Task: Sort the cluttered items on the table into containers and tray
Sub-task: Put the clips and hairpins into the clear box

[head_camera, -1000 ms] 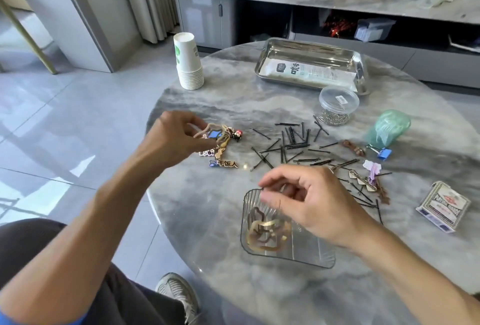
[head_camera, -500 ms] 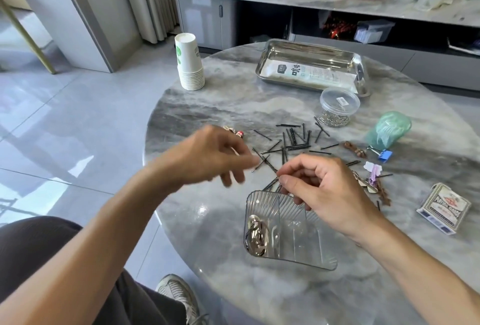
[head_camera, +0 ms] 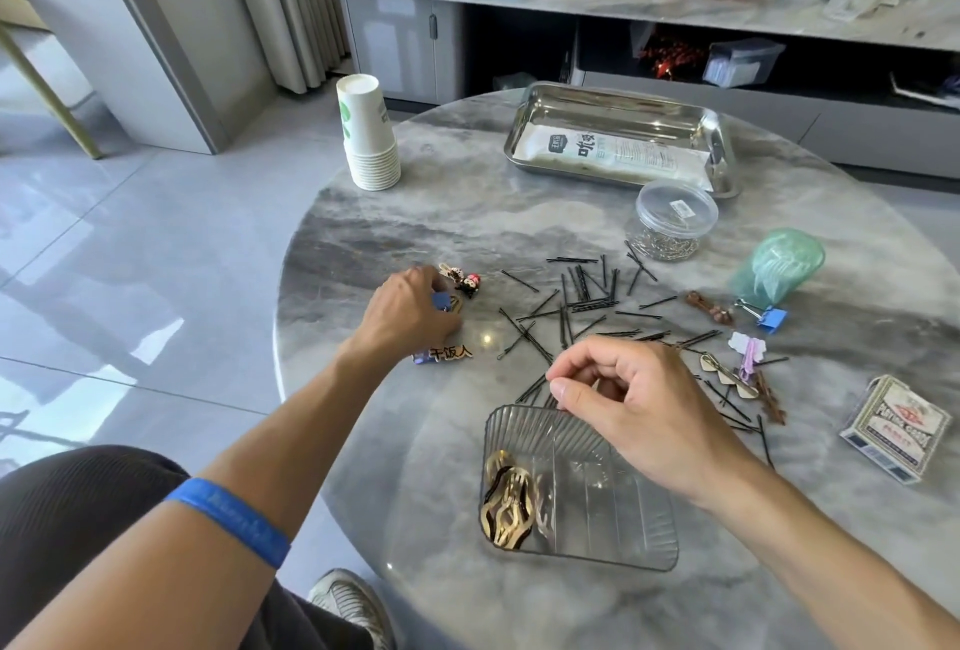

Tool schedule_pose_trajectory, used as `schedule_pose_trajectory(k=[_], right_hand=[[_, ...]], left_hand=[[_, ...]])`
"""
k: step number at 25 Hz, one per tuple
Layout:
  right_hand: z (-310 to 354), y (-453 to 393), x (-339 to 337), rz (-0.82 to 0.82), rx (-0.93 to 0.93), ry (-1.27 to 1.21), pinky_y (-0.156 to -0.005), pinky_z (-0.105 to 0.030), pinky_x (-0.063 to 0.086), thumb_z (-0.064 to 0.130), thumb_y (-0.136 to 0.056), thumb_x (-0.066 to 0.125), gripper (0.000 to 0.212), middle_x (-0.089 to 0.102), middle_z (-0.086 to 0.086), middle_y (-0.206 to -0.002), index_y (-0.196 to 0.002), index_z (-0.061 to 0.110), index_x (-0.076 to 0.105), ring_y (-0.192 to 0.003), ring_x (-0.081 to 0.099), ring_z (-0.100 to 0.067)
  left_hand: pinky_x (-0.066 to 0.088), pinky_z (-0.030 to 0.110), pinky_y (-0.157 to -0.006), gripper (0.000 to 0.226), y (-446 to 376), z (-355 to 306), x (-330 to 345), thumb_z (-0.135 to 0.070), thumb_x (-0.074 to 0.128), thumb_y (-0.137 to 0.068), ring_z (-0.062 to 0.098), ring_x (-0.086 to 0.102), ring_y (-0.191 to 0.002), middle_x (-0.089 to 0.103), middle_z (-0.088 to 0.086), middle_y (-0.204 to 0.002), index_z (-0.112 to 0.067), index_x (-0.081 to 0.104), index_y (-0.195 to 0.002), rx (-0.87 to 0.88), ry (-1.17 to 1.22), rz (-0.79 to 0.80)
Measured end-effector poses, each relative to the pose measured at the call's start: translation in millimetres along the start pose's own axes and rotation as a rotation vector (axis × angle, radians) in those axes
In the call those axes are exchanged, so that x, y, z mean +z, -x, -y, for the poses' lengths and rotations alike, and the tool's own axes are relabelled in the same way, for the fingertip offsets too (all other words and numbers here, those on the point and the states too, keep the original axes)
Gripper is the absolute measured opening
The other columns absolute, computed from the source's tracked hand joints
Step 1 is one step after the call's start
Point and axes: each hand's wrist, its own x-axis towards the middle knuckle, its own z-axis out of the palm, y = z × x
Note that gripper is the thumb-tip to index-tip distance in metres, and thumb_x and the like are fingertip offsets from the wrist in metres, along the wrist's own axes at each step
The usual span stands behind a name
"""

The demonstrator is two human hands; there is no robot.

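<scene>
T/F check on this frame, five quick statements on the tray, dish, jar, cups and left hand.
1. The steel tray holds a printed packet. True.
2. The clear ribbed dish holds only black bobby pins. False: gold hair clips lie in it; the bobby pins are loose on the table.
3. The round clear jar has its lid on. True.
4. The paper cups lie tipped on their side. False: they stand stacked, mouths down.
5. The left hand rests on the playing cards. False: it is at the decorative clips; the card box is at far right.
</scene>
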Motion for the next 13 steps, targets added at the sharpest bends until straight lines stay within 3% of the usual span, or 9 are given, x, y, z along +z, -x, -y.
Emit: schedule_pose_trajectory(k=[3, 6, 9, 11, 13], right_hand=[[-0.2, -3.0, 0.6, -0.009, -0.008, -0.002, -0.054, -0.01, 0.039, 0.016, -0.084, 0.074, 0.01, 0.068, 0.01, -0.068, -0.078, 0.023, 0.072, -0.056, 0.055, 0.001], [-0.5, -1.9, -0.1, -0.011, -0.017, 0.017, -0.054, -0.009, 0.038, 0.016, -0.084, 0.074, 0.01, 0.066, 0.013, -0.067, -0.078, 0.023, 0.072, -0.055, 0.054, 0.001], [-0.1, -0.3, -1.3, -0.008, -0.029, 0.031, -0.053, -0.008, 0.036, 0.016, -0.084, 0.074, 0.01, 0.065, 0.013, -0.066, -0.077, 0.022, 0.072, -0.055, 0.054, 0.001], [-1.0, 0.5, -1.6, -0.004, -0.032, 0.041, -0.054, -0.009, 0.037, 0.016, -0.085, 0.074, 0.01, 0.065, 0.014, -0.066, -0.077, 0.022, 0.072, -0.056, 0.055, 0.001], [-2.2, 0.6, -1.9, -0.003, -0.033, 0.041, -0.054, -0.009, 0.038, 0.016, -0.085, 0.073, 0.01, 0.066, 0.015, -0.066, -0.077, 0.022, 0.072, -0.057, 0.055, 0.001]], left_hand=[[0.042, 0.023, -0.054, 0.017, 0.2, -7.3, 2.3, -0.022, 0.08, -0.071, 0.018, 0.065, -0.07, 0.067, -0.004, -0.071, -0.02, 0.064, -0.077, 0.003, 0.132, -0.056], [0.046, 0.025, -0.06, 0.027, 2.8, -8.5, 3.3, -0.028, 0.082, -0.072, 0.016, 0.064, -0.071, 0.068, -0.006, -0.076, -0.022, 0.065, -0.092, 0.038, 0.151, -0.013], [0.053, 0.034, -0.074, 0.037, 3.9, -5.4, 5.0, -0.042, 0.081, -0.071, 0.018, 0.064, -0.082, 0.068, -0.001, -0.088, -0.018, 0.068, -0.095, 0.1, 0.005, 0.007], [0.053, 0.038, -0.075, 0.033, 4.4, -4.8, 8.5, -0.035, 0.083, -0.07, 0.021, 0.063, -0.085, 0.067, 0.002, -0.089, -0.016, 0.068, -0.092, 0.125, 0.008, 0.025], [0.051, 0.032, -0.068, 0.023, 5.0, -7.6, 9.2, -0.022, 0.083, -0.072, 0.022, 0.064, -0.078, 0.067, 0.001, -0.08, -0.016, 0.063, -0.082, 0.117, 0.124, -0.02]])
